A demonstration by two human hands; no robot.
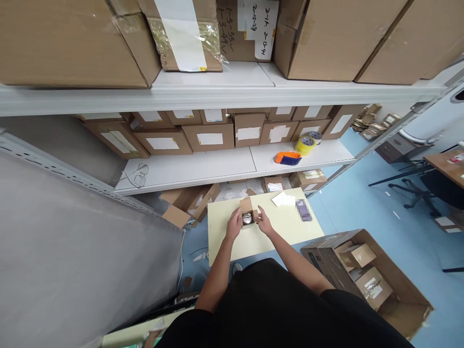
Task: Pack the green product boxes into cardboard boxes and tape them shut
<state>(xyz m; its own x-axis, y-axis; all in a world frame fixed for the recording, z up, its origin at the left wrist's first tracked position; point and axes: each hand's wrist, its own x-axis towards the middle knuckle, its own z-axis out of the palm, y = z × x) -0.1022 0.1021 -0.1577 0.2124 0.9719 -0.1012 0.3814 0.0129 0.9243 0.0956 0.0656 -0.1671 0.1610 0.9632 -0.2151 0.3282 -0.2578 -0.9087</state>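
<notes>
A small cardboard box (248, 225) stands on the cream-coloured tabletop (221, 241) with its flaps raised. Inside it lies a shiny, silver, rounded object (247, 219) whose kind I cannot make out. My left hand (235, 224) grips the box's left side, fingers along the wall. On the opposite side, my right hand (265, 222) has its thumb and fingers at the right flap, seemingly pinching it. White papers (283, 199) and a blurred purple item (303, 210) lie to the right of the hands.
Over the table, a shelf (203, 170) bears labelled boxes, wire-frame glasses (139, 175), an orange-and-blue tape dispenser (288, 158) and yellow tape (305, 144). An open carton (195, 205) sits at back left. A large carton (406, 299) with boxes inside stands at right.
</notes>
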